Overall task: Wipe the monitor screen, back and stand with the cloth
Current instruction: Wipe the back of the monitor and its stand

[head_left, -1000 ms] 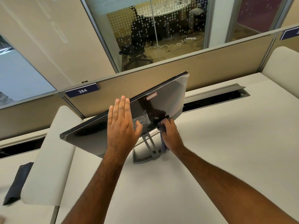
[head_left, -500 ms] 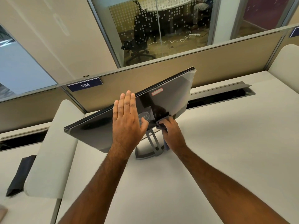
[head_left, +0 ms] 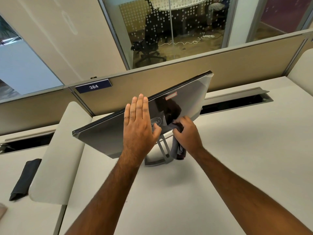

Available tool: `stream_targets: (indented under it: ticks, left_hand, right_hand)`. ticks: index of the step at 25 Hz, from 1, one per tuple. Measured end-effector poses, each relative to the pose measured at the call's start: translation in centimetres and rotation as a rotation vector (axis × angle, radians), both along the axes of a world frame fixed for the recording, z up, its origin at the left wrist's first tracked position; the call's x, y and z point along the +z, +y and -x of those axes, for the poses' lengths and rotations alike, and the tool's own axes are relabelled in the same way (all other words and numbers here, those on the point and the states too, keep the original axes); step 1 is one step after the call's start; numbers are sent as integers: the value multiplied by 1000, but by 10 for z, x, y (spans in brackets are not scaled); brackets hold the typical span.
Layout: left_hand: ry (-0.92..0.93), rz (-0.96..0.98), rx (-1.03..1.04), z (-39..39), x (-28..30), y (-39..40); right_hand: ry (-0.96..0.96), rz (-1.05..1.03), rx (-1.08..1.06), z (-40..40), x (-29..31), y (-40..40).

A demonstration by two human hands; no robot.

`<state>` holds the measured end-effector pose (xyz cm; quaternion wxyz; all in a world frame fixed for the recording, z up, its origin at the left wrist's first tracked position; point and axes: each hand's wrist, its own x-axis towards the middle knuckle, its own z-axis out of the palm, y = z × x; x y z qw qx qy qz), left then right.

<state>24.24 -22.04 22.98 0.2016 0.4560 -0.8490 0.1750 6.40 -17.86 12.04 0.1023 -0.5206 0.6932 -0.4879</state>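
A pale surface [head_left: 237, 150] ran up to a tan partition [head_left: 169, 77] carrying a blue plate marked 384 [head_left: 93, 86], with an open cable slot [head_left: 237, 102] along the back edge. A rounded white side divider [head_left: 55, 150] stood at left. Beyond the partition, dotted glass [head_left: 169, 31] showed a black office chair [head_left: 149, 41].

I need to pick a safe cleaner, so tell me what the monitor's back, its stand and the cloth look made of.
Monitor back: likely glossy dark plastic; it mirrors the room and hand.
Stand: matte silver-grey, metal or painted plastic; the look leaves it open.
Cloth: soft grey fabric, perhaps microfibre; it bunches in the right hand and hangs in folds.
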Motion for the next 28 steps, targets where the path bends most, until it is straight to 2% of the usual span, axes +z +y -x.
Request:
stream_targets:
  ticks: [8,13,21,24,28]
  left_hand:
    - [7,13,-1,0,-1,1]
    - [4,-1,3,1,0,-2]
    - [9,-4,2,2,0,1]
    - [4,3,1,1,0,2]
    - [-7,0,5,1,0,1]
  right_hand:
    - [-56,384,81,-8,85,-4]
    - [106,207,135,-18,38,-6]
    - [119,-14,72,-2,-7,4]
    - [61,24,41,-5,1,7]
    - [-37,245,63,-13,56,-4]
